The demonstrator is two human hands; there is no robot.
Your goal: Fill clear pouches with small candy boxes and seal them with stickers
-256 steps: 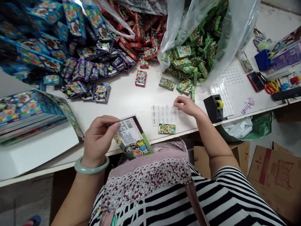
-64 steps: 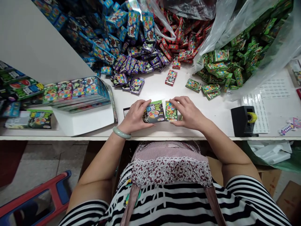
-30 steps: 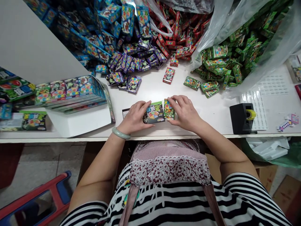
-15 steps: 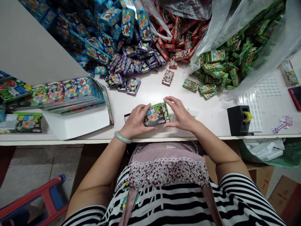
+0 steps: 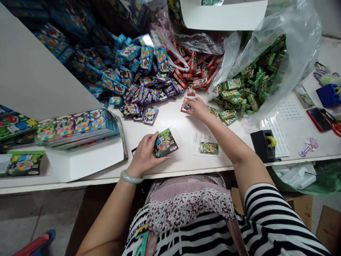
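Though partly under the right hand (image 5: pixel 198 107), red box (image 5: pixel 184 105) recognisable.

The right hand (image 5: pixel 197 108) extends farther forward than the curved left hand (image 5: pixel 145 153).

I operate remotely and take as landmark the apron's white fabric panel printed with small dark-red flowers (image 5: pixel 186 212). Beyond its far edge, I note a section of finely patterned pink-and-white cloth (image 5: pixel 183 186). On its near side, two flat, dusky-pink fabric straps (image 5: pixel 236 234) cross a black-and-white striped, short-sleeved shirt (image 5: pixel 277 231). Right of the panel, I see a matching striped sleeve (image 5: pixel 259 199). Left of it, the shirt carries a teal-and-yellow print (image 5: pixel 143 241). Further left, a smooth, rounded, pale-green bangle (image 5: pixel 131 177) encircles the wrist of my left hand (image 5: pixel 145 154).
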